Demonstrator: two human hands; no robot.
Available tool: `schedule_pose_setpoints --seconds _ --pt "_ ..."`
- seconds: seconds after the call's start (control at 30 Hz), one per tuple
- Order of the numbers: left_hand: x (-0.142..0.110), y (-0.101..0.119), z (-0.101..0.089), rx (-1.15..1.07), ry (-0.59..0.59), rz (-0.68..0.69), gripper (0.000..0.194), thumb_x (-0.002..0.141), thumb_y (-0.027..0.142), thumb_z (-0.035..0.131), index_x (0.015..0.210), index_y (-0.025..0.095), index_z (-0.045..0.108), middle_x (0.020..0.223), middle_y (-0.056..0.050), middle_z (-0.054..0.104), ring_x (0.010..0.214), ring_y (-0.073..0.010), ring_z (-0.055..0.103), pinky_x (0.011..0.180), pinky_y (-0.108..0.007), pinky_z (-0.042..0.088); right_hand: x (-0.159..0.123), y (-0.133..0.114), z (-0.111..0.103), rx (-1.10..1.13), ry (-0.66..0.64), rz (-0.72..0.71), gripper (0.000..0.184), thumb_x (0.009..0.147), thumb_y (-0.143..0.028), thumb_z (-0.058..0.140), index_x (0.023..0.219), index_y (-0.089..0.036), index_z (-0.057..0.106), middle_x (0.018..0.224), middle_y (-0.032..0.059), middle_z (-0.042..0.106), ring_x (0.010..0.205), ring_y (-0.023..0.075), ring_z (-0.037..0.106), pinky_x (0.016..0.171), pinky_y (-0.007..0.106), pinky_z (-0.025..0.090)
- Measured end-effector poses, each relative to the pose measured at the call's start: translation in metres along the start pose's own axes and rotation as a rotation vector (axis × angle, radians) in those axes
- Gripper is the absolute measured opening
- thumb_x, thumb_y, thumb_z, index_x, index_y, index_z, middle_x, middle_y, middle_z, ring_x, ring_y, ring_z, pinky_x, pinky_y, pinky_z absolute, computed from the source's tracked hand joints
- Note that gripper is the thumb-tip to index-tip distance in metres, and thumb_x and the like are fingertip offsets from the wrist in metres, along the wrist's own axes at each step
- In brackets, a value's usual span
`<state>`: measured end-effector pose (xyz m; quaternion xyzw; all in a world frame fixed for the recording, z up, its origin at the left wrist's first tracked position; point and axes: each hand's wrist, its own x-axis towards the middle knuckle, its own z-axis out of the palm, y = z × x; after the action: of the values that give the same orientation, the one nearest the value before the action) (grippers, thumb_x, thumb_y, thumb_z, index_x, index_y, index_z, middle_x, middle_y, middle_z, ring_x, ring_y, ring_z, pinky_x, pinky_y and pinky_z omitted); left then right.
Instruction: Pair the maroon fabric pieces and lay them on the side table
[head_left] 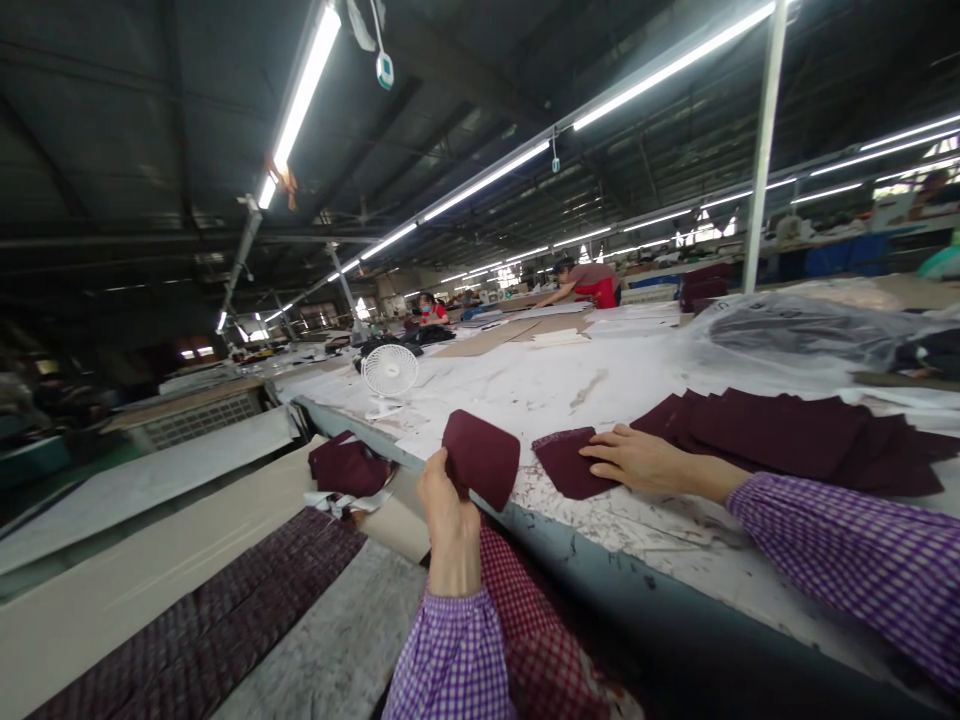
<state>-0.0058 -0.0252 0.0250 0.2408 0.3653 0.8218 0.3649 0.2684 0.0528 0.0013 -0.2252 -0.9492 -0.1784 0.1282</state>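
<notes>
A maroon fabric piece [482,458] with rounded corners is pinched in my left hand [448,500], lifted at the table's near edge. My right hand [637,460] lies flat with its fingers stretched out over the right side of a small maroon fabric stack [566,462] on the white tabletop. Its fingertips touch the cloth. Behind and to the right of that wrist, a spread of overlapping maroon fabric pieces [795,440] rests on the table. My left thumb is at the held piece's edge, and the other fingers are partly hidden.
A white fan [390,371] stands near the table's left edge. Bundled maroon cloth [349,465] sits on the lower surface at left. Clear plastic sheeting [810,335] covers something dark at right. A co-worker [589,282] leans over the table farther back.
</notes>
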Motion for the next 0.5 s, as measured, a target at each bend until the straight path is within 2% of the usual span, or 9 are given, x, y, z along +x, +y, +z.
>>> schedule_pose_setpoints --seconds 0.07,0.1,0.17,0.23,0.3,0.33,0.4,0.5 --pt "-0.009 -0.003 0.003 0.021 0.059 0.075 0.013 0.072 0.026 0.054 0.066 0.018 0.045 0.057 0.006 0.048 0.054 -0.0083 0.049 0.055 -0.020 0.040 0.005 -0.003 -0.009 0.114 -0.020 0.148 0.030 0.091 -0.032 0.043 0.107 -0.022 0.066 0.116 0.0111 0.063 0.108 0.0264 0.055 0.089 0.045 0.043" --pt "-0.015 -0.006 0.006 0.057 0.050 0.109 0.015 0.073 0.027 0.054 0.066 0.018 0.045 0.056 0.007 0.046 0.053 -0.0077 0.046 0.053 -0.019 0.038 0.008 -0.006 -0.016 0.220 -0.035 0.253 0.035 0.092 -0.038 0.040 0.107 -0.019 0.066 0.112 0.0124 0.065 0.104 0.0265 0.057 0.088 0.044 0.044" --pt "-0.028 -0.012 0.013 0.200 -0.101 0.163 0.018 0.078 0.030 0.052 0.067 0.018 0.046 0.055 0.007 0.045 0.053 -0.0075 0.045 0.052 -0.019 0.036 0.014 -0.011 -0.033 0.555 -0.092 0.481 0.052 0.094 -0.050 0.029 0.110 -0.015 0.065 0.102 0.0145 0.068 0.092 0.0254 0.062 0.081 0.040 0.049" --pt "-0.043 -0.015 0.020 0.359 -0.346 0.171 0.020 0.081 0.031 0.050 0.067 0.018 0.048 0.062 0.005 0.054 0.060 -0.0092 0.052 0.057 -0.020 0.040 0.016 -0.017 -0.052 0.958 -0.167 0.673 0.066 0.093 -0.059 0.018 0.121 -0.014 0.058 0.097 0.0152 0.069 0.081 0.0234 0.065 0.071 0.037 0.052" --pt "-0.058 -0.015 0.026 0.500 -0.644 0.173 0.019 0.083 0.027 0.050 0.066 0.017 0.052 0.077 0.000 0.065 0.076 -0.0125 0.059 0.070 -0.023 0.045 0.012 -0.021 -0.067 1.247 -0.218 0.783 0.076 0.089 -0.067 0.013 0.133 -0.014 0.045 0.098 0.0169 0.068 0.078 0.0230 0.066 0.066 0.036 0.053" --pt "-0.065 -0.014 0.027 0.559 -0.801 0.173 0.017 0.082 0.024 0.050 0.067 0.016 0.054 0.086 -0.002 0.068 0.084 -0.0141 0.061 0.076 -0.025 0.045 0.008 -0.022 -0.071 1.312 -0.231 0.822 0.078 0.088 -0.069 0.016 0.136 -0.014 0.041 0.101 0.0178 0.067 0.079 0.0233 0.066 0.066 0.036 0.053" --pt "-0.076 -0.010 0.028 0.648 -1.093 0.172 0.014 0.082 0.020 0.050 0.073 0.016 0.060 0.100 -0.004 0.070 0.094 -0.0161 0.062 0.084 -0.027 0.045 -0.003 -0.023 -0.075 1.306 -0.249 0.887 0.076 0.084 -0.070 0.033 0.136 -0.015 0.041 0.108 0.0187 0.064 0.083 0.0234 0.065 0.066 0.034 0.054" --pt "-0.082 -0.004 0.026 0.697 -1.403 0.168 0.013 0.083 0.019 0.053 0.078 0.016 0.065 0.105 -0.005 0.070 0.097 -0.0167 0.063 0.087 -0.029 0.046 -0.019 -0.024 -0.070 1.224 -0.266 0.877 0.076 0.073 -0.048 0.066 0.137 -0.016 0.040 0.106 0.0140 0.063 0.083 0.0202 0.062 0.064 0.028 0.052"
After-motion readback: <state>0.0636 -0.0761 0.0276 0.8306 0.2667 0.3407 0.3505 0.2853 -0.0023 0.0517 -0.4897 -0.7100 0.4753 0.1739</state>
